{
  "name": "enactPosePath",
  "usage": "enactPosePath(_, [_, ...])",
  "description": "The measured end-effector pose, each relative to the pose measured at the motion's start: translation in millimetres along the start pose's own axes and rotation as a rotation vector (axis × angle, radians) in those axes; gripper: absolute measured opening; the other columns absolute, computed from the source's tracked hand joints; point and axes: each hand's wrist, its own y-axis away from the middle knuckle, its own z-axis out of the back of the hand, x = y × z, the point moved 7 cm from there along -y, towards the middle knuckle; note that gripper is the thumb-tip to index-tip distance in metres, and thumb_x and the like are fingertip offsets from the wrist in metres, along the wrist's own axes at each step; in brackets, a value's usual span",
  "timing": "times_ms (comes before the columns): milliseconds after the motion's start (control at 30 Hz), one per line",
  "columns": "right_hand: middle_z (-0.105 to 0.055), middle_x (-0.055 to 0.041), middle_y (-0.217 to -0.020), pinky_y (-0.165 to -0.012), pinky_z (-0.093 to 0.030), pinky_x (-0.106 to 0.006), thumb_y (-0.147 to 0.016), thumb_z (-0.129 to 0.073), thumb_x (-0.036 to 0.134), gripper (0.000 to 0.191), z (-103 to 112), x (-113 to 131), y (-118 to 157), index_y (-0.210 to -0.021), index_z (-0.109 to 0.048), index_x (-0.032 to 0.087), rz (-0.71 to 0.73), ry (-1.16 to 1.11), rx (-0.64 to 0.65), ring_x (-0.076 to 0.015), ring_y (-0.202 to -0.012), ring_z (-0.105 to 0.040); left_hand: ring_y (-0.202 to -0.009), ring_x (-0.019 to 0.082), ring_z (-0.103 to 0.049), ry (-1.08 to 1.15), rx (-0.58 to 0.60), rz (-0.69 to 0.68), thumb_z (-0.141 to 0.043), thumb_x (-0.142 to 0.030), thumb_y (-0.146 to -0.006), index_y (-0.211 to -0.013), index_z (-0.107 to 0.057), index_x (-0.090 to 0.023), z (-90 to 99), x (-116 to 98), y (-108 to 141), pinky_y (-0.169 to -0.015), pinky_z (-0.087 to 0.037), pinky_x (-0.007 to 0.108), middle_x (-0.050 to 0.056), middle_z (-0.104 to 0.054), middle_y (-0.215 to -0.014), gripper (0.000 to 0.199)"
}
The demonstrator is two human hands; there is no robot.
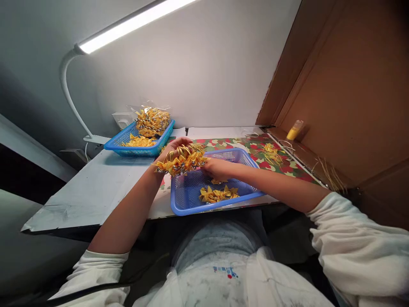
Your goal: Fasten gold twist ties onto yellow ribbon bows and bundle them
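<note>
My left hand is closed round the gold cord loops of a bunch of yellow ribbon bows, which hang in a row with small silvery bits, perhaps bells. At the bunch's right end is my right hand, over a blue-purple plastic basket. Its fingers are curled, their tips partly hidden behind the bows, and what they hold I cannot make out. More yellow bows lie in the basket below, close to its front side.
A blue basket at the back left holds loose yellow bows and a clear bag of bows. Yellow bows with cords lie on the camouflage-patterned mat to the right. Beyond are a small yellow-filled bottle, loose cords and a lit desk lamp.
</note>
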Motion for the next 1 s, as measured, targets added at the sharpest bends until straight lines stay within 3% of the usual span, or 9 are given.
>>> enactPosePath(100, [-0.064, -0.0086, -0.094, -0.075, -0.041, -0.027, -0.074, -0.053, 0.004, 0.017, 0.2, -1.9, -1.9, -0.083, -0.064, 0.013, -0.009, -0.024, 0.017, -0.0165, -0.081, -0.052, -0.062, 0.013, -0.065, 0.018, 0.013, -0.002, -0.089, -0.033, -0.054, -0.087, -0.066, -0.017, -2.0, -1.5, 0.0, -0.056, -0.053, 0.02, 0.0, -0.067, -0.074, 0.044])
enactPosePath(400, [-0.062, -0.0082, -0.087, -0.073, -0.04, -0.027, -0.077, -0.05, 0.003, 0.013, -0.4, -3.2, -1.8, -0.073, -0.056, 0.014, -0.066, -0.094, 0.033, -0.0154, -0.078, -0.05, -0.06, 0.012, -0.065, 0.065, 0.047, 0.009, -0.091, -0.031, -0.053, -0.089, -0.066, -0.017, 0.8, 1.8, -0.9, -0.054, -0.053, 0.02, -0.001, -0.068, -0.073, 0.046])
enactPosePath(533, [-0.056, -0.0018, -0.075, -0.064, -0.04, -0.024, -0.082, -0.043, 0.004, 0.015, 6.7, -6.3, 4.3, -0.078, -0.051, 0.016, -0.138, -0.375, 0.032, -0.0115, -0.066, -0.047, -0.063, 0.013, -0.067, 0.086, 0.07, -0.007, -0.091, -0.036, -0.052, -0.091, -0.066, -0.017, -2.2, -1.1, 1.3, -0.056, -0.054, 0.019, -0.001, -0.068, -0.074, 0.05])
enactPosePath(700, [-0.055, 0.0006, -0.08, -0.054, -0.041, -0.021, -0.086, -0.05, 0.015, 0.012, 17.6, -10.6, 12.3, -0.097, -0.047, 0.017, -0.138, -0.745, -0.014, -0.009, -0.062, -0.048, -0.061, 0.013, -0.067, 0.136, 0.059, 0.012, -0.092, -0.035, -0.049, -0.089, -0.066, -0.017, -3.5, -0.8, 2.2, -0.054, -0.054, 0.02, -0.001, -0.069, -0.072, 0.05])
enactPosePath(833, [-0.056, 0.0001, -0.082, -0.054, -0.04, -0.021, -0.078, -0.061, 0.016, 0.019, 22.4, -14.0, 17.1, -0.093, -0.05, 0.017, -0.12, -0.739, -0.015, -0.0083, -0.064, -0.049, -0.059, 0.013, -0.066, 0.134, 0.042, 0.035, -0.091, -0.029, -0.052, -0.09, -0.065, -0.017, -2.0, 1.8, 2.3, -0.053, -0.054, 0.02, -0.001, -0.069, -0.07, 0.048])
enactPosePath(1000, [-0.054, 0.0019, -0.079, -0.056, -0.039, -0.021, -0.076, -0.058, 0.009, 0.016, 29.0, -13.0, 22.1, -0.087, -0.05, 0.016, -0.072, -0.732, -0.041, -0.0066, -0.061, -0.046, -0.061, 0.014, -0.068, 0.149, 0.021, 0.017, -0.09, -0.026, -0.055, -0.09, -0.064, -0.017, -2.3, 0.0, 4.0, -0.053, -0.054, 0.018, -0.001, -0.07, -0.073, 0.045])
